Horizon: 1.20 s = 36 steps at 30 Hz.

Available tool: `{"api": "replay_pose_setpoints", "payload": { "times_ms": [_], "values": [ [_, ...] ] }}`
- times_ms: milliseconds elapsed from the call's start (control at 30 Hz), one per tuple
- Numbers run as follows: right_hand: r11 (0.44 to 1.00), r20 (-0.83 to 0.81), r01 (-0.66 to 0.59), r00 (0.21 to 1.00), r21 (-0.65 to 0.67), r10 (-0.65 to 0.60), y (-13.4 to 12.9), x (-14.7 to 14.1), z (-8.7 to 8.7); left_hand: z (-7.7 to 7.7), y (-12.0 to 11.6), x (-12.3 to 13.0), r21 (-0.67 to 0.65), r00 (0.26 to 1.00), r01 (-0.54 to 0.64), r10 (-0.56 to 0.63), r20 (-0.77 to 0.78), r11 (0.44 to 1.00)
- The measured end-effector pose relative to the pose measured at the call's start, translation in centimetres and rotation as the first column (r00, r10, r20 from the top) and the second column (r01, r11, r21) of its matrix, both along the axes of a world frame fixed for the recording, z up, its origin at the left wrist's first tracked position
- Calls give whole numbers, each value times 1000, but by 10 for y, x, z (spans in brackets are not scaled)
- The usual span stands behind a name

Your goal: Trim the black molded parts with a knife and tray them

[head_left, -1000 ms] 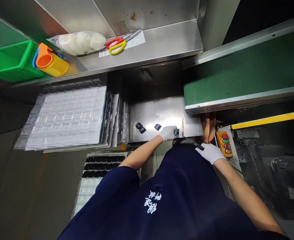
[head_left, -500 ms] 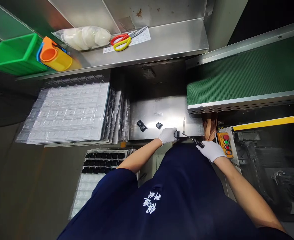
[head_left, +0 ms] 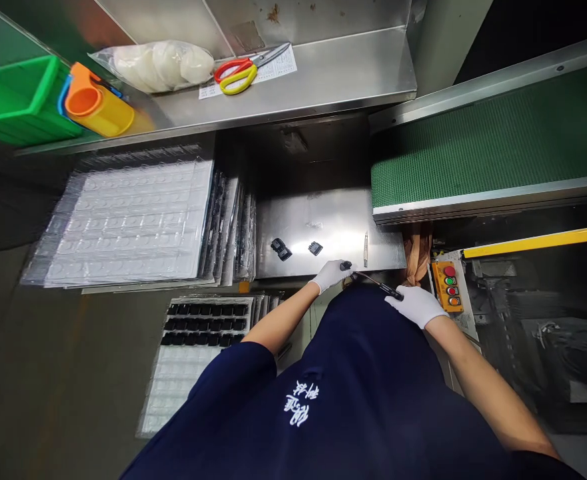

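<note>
Slippage is the main risk: the small black part (head_left: 346, 265) pinched in the left hand (head_left: 330, 276) is tiny against the white glove, and the tip of the black-handled precision screwdriver (head_left: 388, 287) in the right hand (head_left: 416, 307) points right at it. A push off line could skid the tip into the glove or flick the part off the near edge of the steel counter (head_left: 333, 223). Gloves may also dull the feel of the grip, making pressure harder to judge. A slim blade (head_left: 366, 250) lies on the counter just beyond the hands, so a hand drifting forward could catch it.

The left fingers (head_left: 340, 267) are closed narrowly on the part, holding it just above the counter's near edge. The right fingers (head_left: 396, 294) are wrapped around the screwdriver's handle, with no gap showing. Two more small black parts (head_left: 281, 249) lie on the counter, well apart from the hands. Stacked clear blister trays (head_left: 128, 223) stand to the left, a green conveyor belt (head_left: 493, 153) runs to the right, and a yellow push-button box (head_left: 447, 285) sits beyond the right hand.
</note>
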State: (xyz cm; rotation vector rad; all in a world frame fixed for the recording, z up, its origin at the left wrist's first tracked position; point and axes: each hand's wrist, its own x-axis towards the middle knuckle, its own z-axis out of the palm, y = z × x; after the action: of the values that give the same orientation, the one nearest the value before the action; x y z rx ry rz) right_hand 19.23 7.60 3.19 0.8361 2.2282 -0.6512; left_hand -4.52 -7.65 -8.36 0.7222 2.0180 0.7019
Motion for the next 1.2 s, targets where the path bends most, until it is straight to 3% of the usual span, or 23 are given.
{"api": "replay_pose_setpoints", "payload": {
  "times_ms": [167,267,400,533,633,733,833,900,1000,1200],
  "values": [
    [1000,13,3,1000,4,-3,-2,-5,-3,0,-3,8,38,965,-207,197,174,978],
    [1000,20,22,1000,18,-22,4,-4,0,0,-10,0,50,882,-332,291,371,942],
    [1000,16,-9,1000,-20,9,9,1,-2,-1,-25,-9,3,645,-501,371,667,865],
    [997,-15,-14,1000,-80,13,7,4,-14,-7,-26,3,-76,364,-711,457,812,699],
    [994,-45,33,998,-108,-38,4,8,-27,-12,-19,19,-167,184,-796,497,848,581],
    [986,-88,106,989,-126,-118,9,17,-46,-13,-15,26,-236,58,-844,520,852,481],
    [959,-184,235,947,-160,-263,18,32,-76,-7,-19,20,-277,-15,-857,516,856,435],
    [917,-277,329,881,-223,-384,22,43,-101,-1,-24,12,-294,-44,-858,510,859,422],
    [813,-389,456,718,-363,-577,22,53,-144,15,-31,2,-311,-77,-861,500,862,403],
    [511,-359,669,366,-540,-859,17,31,-220,65,-36,-1,-280,-111,-871,393,913,403]
  ]
}}
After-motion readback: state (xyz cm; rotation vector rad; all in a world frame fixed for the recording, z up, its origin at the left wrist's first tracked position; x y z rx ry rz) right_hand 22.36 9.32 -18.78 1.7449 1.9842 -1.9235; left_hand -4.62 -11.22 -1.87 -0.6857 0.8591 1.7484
